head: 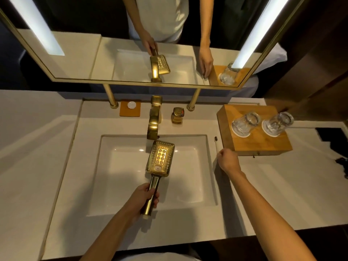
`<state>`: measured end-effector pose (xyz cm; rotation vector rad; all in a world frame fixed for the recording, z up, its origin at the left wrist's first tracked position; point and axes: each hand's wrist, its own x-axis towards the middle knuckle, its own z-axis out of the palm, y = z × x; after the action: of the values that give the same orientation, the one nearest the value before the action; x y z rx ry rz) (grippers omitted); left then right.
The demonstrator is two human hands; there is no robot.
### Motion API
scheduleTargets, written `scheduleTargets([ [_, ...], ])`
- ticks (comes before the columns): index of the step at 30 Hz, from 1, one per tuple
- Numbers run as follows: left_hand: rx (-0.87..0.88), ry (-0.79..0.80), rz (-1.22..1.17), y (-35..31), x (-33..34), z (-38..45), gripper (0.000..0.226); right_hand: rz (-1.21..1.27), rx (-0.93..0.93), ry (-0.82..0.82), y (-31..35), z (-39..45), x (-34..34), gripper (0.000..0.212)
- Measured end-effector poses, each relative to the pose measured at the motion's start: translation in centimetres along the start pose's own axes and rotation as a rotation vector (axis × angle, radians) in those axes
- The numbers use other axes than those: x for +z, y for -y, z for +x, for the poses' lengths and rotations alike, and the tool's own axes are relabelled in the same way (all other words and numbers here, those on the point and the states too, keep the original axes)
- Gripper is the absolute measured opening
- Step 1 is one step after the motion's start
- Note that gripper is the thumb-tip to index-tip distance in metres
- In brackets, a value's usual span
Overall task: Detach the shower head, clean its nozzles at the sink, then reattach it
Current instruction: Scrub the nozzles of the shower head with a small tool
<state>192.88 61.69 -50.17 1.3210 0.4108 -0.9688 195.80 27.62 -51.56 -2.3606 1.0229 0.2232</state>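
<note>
A gold rectangular shower head (160, 158) hangs over the white sink basin (120, 185), nozzle face up, just below the gold faucet spout (153, 129). My left hand (145, 196) grips its handle near the bottom end. A thin toothbrush (216, 146) lies on the counter right of the basin, bristles at the far end. My right hand (227, 161) is curled at the near end of the toothbrush and seems to pinch its handle; the fingers themselves are hidden.
A gold tap knob (178, 115) stands right of the faucet. A wooden tray (254, 140) carries two upturned glasses (244, 124) at the right. An orange coaster with a white disc (130, 108) sits behind the basin. A gold-framed mirror (131, 80) hangs above.
</note>
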Motion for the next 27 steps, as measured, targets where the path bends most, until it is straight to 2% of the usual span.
scheduleTargets([
  [3, 0.006, -0.015, -0.013, 0.3, 0.0, 0.0, 0.014, -0.126, 0.019, -0.016, 0.5, -0.1, 1.0, 0.020],
  [10, 0.013, -0.050, -0.043, 0.6, -0.3, 0.4, 0.013, -0.212, 0.005, -0.068, 0.2, -0.7, 2.5, 0.015],
  [15, 0.008, -0.057, -0.070, 0.7, -0.5, 0.5, 0.013, -0.065, 0.031, 0.006, -0.4, -0.5, 2.2, 0.018],
  [18, 0.012, -0.068, -0.078, 0.5, -0.8, 0.4, 0.013, 0.039, -0.008, 0.073, -0.2, -0.6, 1.9, 0.012],
  [21, 0.012, -0.074, -0.086, 0.4, -1.3, 0.5, 0.014, 0.273, -0.047, 0.186, 1.3, -1.2, 1.4, 0.009],
  [27, 0.016, -0.111, -0.149, 0.4, -2.3, 0.3, 0.016, 0.438, -0.264, 0.249, 6.7, -2.3, 1.1, 0.008],
])
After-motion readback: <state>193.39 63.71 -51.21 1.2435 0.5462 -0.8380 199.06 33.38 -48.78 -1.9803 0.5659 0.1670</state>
